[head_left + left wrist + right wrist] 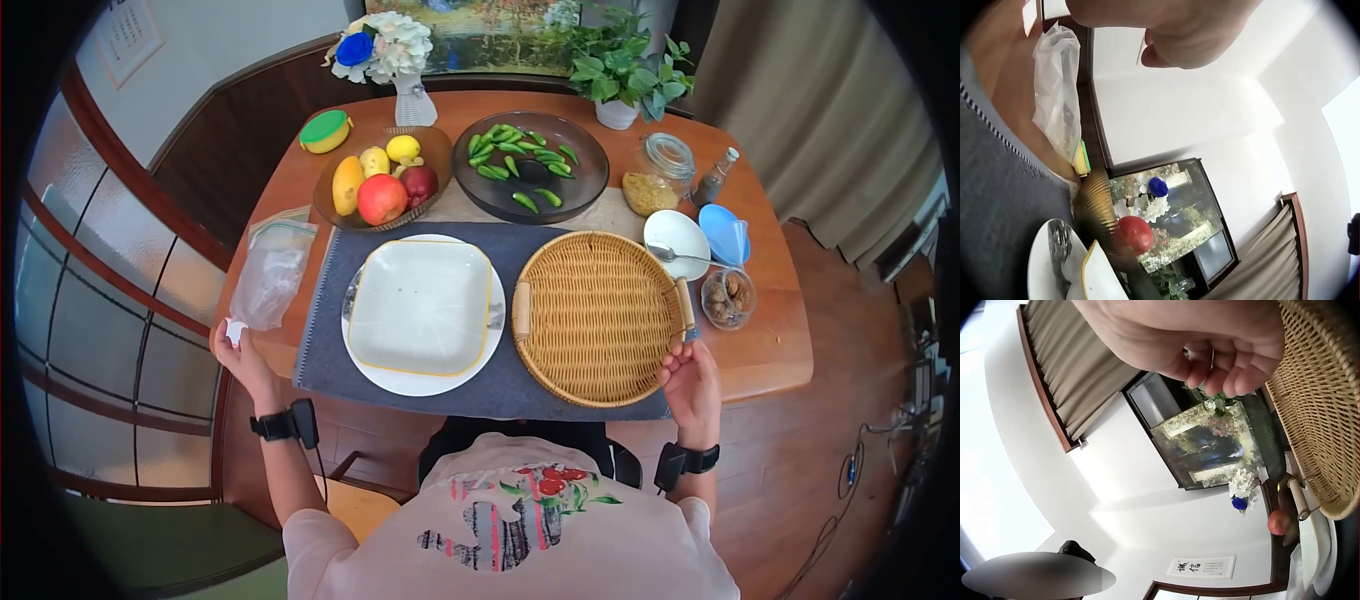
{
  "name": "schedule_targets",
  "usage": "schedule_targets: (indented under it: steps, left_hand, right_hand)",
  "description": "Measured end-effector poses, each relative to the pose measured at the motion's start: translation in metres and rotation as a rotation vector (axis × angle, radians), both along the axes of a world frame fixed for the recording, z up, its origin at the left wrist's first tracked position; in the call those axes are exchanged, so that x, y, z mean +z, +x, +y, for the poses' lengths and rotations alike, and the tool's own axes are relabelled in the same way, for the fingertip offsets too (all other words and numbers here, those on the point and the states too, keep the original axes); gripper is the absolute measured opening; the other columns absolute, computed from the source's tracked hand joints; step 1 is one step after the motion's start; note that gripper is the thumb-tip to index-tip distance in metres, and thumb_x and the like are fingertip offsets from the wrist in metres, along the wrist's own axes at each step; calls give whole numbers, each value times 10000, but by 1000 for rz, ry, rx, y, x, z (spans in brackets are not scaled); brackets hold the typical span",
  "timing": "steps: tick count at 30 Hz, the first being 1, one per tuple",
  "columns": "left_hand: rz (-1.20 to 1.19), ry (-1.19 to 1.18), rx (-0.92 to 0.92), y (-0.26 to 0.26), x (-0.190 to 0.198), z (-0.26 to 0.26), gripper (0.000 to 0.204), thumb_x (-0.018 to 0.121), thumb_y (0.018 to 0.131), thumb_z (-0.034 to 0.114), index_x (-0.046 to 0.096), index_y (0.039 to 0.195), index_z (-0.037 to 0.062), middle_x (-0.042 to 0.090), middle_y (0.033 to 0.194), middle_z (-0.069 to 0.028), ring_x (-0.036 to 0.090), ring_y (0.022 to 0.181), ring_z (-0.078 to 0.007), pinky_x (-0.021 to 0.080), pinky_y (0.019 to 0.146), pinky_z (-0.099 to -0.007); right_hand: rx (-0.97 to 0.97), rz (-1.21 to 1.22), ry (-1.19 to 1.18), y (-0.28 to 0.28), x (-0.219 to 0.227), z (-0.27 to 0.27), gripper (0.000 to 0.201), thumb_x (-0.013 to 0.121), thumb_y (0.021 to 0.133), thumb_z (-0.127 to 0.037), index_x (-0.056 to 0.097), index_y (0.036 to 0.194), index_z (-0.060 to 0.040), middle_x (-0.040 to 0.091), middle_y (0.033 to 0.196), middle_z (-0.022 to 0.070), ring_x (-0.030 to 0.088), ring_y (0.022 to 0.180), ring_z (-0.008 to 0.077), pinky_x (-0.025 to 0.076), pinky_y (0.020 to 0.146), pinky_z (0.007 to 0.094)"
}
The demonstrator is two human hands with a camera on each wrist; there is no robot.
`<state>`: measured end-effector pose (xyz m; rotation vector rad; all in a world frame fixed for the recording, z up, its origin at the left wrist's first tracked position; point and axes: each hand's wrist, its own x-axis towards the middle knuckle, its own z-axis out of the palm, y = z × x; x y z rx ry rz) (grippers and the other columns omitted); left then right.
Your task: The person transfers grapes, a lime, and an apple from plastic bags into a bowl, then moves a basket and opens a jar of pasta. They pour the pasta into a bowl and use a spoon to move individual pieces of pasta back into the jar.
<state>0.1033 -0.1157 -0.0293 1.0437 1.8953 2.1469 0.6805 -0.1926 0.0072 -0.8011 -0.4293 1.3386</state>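
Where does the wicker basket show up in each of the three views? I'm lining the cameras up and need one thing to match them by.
Head: the wicker basket lies right of centre on the grey mat, beside the right hand.
Left wrist: not in view.
Right wrist: the basket fills the right edge, behind the curled fingers.
Shared landmark: the flower bouquet with the blue bloom.

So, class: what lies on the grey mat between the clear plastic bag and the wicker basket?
In the head view, between the plastic bag and the wicker basket, a square white dish sits on a round white plate.
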Motion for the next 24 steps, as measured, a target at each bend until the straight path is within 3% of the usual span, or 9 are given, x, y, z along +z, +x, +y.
schedule_targets:
  steps: [3,6,9,16,20,24]
  left_hand:
    - [99,-13,-124,28,10,-19,369,507,843,10,415,1200,20,338,1250,-90,398,1141,-191,323,963,-322]
    - [280,-114,-59,56,7,-33,347,500,853,30,432,1193,54,313,1261,-76,356,1175,-192,338,955,-339]
    - [294,-159,-40,76,-2,-39,334,492,855,29,435,1183,47,309,1264,-78,360,1168,-195,347,950,-337]
    - [128,-85,-141,90,-31,-25,329,486,847,9,439,1170,48,328,1261,-76,382,1145,-189,352,946,-338]
    - [135,-71,-113,89,-40,-19,318,489,846,5,443,1159,35,375,1226,-72,404,1117,-184,355,932,-325]
    - [-38,-72,-100,82,-58,-19,297,490,847,4,453,1142,16,437,1163,-79,417,1090,-180,348,918,-305]
  right_hand:
    - [6,-6,-36,-3,-3,4,170,486,900,-217,481,796,-83,543,814,40,550,735,147,464,609,259]
    - [27,-6,-26,-4,1,5,166,495,895,-212,489,788,-86,546,810,37,556,730,144,465,620,258]
    - [25,-18,-26,2,5,3,167,492,897,-215,493,790,-87,547,812,35,556,730,144,464,625,257]
    - [-95,-9,-20,23,-4,-16,173,487,900,-226,494,799,-86,550,803,36,554,730,143,467,623,262]
    - [-152,15,-55,32,-13,-23,172,485,900,-223,490,794,-87,550,795,33,548,738,148,462,620,270]
    - [-164,19,-39,34,-15,-23,165,487,898,-215,488,790,-90,548,795,30,544,736,149,462,621,272]
